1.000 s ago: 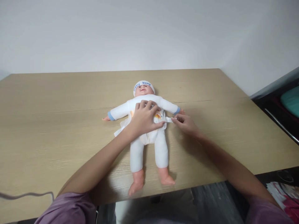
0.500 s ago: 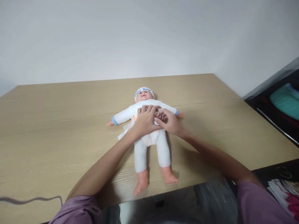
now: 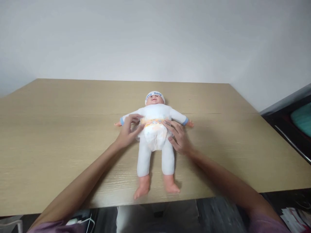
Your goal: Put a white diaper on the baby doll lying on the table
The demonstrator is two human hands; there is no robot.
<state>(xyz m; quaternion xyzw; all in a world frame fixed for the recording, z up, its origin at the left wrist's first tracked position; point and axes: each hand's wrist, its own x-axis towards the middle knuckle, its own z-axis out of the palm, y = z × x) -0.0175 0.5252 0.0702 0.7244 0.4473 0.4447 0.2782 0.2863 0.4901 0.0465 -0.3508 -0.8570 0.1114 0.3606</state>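
Note:
A baby doll point(image 3: 155, 111) in a white suit with blue cuffs and a lettered cap lies on its back, feet toward me. Round its hips is a white diaper point(image 3: 156, 134) with an orange patterned waistband. At the diaper's left side is my left hand point(image 3: 128, 131), thumb and fingers apart, the fingertips by the waistband's edge. My right hand point(image 3: 179, 137) rests against the opposite side with its fingers spread, fingertips touching the waistband's right end. Both hands partly cover the diaper's side edges, so its side tabs are not clear.
The wooden table point(image 3: 73, 145) reaches back to a pale wall point(image 3: 145, 38). A dark-framed item holding green cloth point(image 3: 302, 118) stands at the right. Papers point(image 3: 293, 220) lie below at the lower right, and a white cable point(image 3: 89, 221) shows under the front edge.
My hands have parted from the doll's middle, the left going left and the right slightly right and down. The diaper's front and waistband now show. The view has shifted a little.

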